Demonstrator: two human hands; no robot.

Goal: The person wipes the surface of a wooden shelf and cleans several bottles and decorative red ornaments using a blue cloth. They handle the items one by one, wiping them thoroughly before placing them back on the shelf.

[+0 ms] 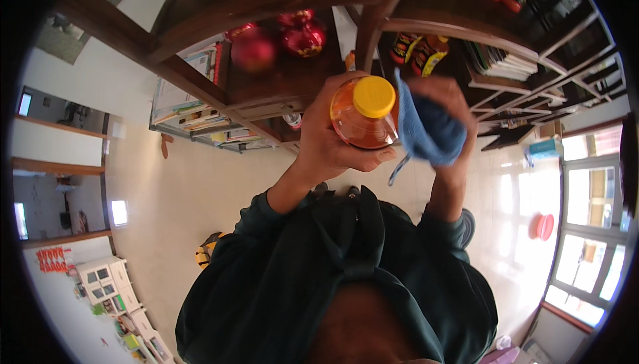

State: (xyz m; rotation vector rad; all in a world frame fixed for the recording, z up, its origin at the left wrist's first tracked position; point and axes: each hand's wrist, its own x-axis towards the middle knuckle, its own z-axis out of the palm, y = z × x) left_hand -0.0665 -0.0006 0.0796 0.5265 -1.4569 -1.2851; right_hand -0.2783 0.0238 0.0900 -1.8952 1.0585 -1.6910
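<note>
My left hand (324, 134) is wrapped around a clear plastic bottle (362, 127) with a yellow screw cap (374, 96) and amber-orange contents. The cap points up towards the camera. Just to the right, my right hand (449, 104), somewhat blurred, grips a blue cloth (427, 129) whose edge is right beside the bottle; whether they touch I cannot tell. A looped cord hangs from the cloth. Behind both hands rises a dark wooden shelf unit, and the lower part of the bottle is hidden.
Shiny red ornaments (303, 34) stand on a dark wooden shelf (269, 82). More bottles with yellow and black labels (424, 54) occupy the compartment at right, beside stacked books (504, 64). A rack of books and papers (199, 114) is at left. A red stool (545, 227) stands by the windows.
</note>
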